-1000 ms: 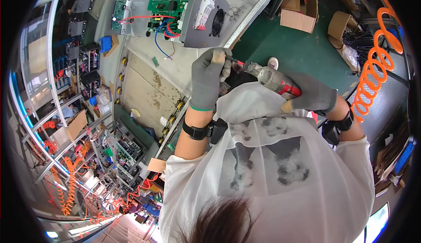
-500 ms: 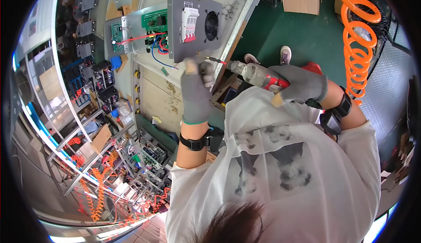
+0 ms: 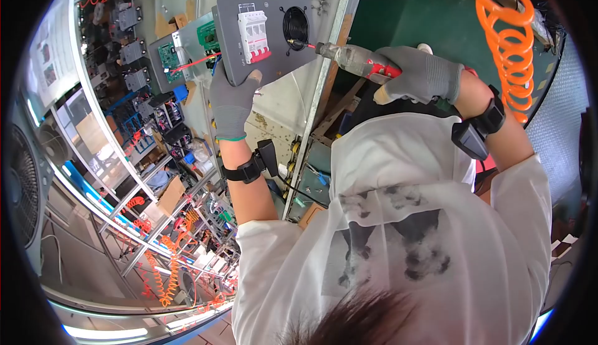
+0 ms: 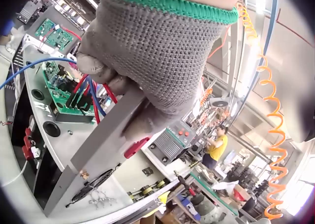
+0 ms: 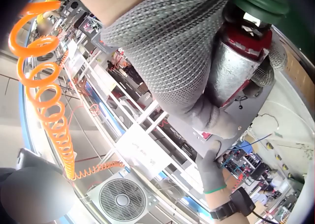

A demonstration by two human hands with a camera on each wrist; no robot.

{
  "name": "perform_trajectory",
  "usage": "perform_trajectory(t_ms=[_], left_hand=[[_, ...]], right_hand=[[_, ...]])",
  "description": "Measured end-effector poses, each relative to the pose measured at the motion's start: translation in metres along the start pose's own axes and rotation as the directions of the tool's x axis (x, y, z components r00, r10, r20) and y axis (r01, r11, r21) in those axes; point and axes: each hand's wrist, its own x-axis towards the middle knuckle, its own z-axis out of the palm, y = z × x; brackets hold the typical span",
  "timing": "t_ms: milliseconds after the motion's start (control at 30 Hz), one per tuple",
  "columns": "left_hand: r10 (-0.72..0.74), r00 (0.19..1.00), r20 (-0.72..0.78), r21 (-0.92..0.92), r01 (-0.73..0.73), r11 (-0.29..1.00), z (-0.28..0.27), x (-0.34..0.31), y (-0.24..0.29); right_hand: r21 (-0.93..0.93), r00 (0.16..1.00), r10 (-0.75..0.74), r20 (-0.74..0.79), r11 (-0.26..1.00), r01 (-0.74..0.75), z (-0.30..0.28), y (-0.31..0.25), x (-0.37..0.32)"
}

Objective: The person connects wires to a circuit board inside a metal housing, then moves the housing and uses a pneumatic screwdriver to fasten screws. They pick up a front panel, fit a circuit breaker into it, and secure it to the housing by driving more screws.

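**Grey panel** (image 3: 274, 55): held upright at 12 o'clock of the torso. Its 7 o'clock corner is clamped between the thumb and curled fingers of the left hand (image 3: 232, 103), apparently to steady it against the driver's push.

**Power screwdriver** (image 3: 355, 61): wrapped tightly by the fingers of the right hand (image 3: 423, 74). The bit is set beside the fan grille (image 3: 296, 27).

**Clearances:** open room is left at 3 o'clock. The coiled orange hose (image 3: 507, 40) hangs near the right wrist, and the panel's 9 o'clock edge is crowded by a wired circuit board (image 3: 208, 33).
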Motion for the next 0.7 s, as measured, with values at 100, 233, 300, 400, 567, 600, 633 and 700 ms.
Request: perform_trajectory(t_ms=[100,233,300,400,567,600,633,700], left_hand=[[0.002,1.0,-0.028,-0.02,-0.003,1.0,0.004,-0.004,0.013],[-0.05,0.995,-0.083,-0.009,0.05,0.999,0.007,-0.004,0.007],[-0.036,0.996,-0.083,-0.053,0.032,0.998,0.009,-0.003,-0.005],[-0.018,0.988,-0.153,-0.044,0.011,0.999,0.011,-0.002,-0.007],[0.065,0.975,-0.213,0.019,-0.062,0.998,0.017,0.003,-0.015],[0.062,0.969,-0.237,-0.031,-0.071,0.997,0.019,0.002,-0.012],[0.058,0.964,-0.258,-0.084,-0.082,0.993,0.023,0.002,-0.01],[0.044,0.967,-0.25,-0.138,-0.081,0.987,0.025,0.003,-0.012]], right_hand=[[-0.011,0.999,-0.055,0.005,0.998,0.055,-0.005,0.016,0.023],[-0.128,0.998,-0.066,0.014,0.989,0.068,-0.01,0.01,0.039],[-0.107,0.998,-0.035,0.053,0.993,0.041,-0.014,0.009,0.044],[-0.109,0.993,-0.099,0.062,0.989,0.105,-0.014,0.013,0.057],[-0.234,0.992,-0.087,0.096,0.966,0.107,-0.005,0.02,0.079],[-0.221,0.992,-0.088,0.09,0.97,0.107,-0.002,0.021,0.081],[-0.23,0.991,-0.103,0.088,0.966,0.121,0.0,0.022,0.082],[-0.227,0.99,-0.115,0.083,0.965,0.131,0.005,0.025,0.085]])
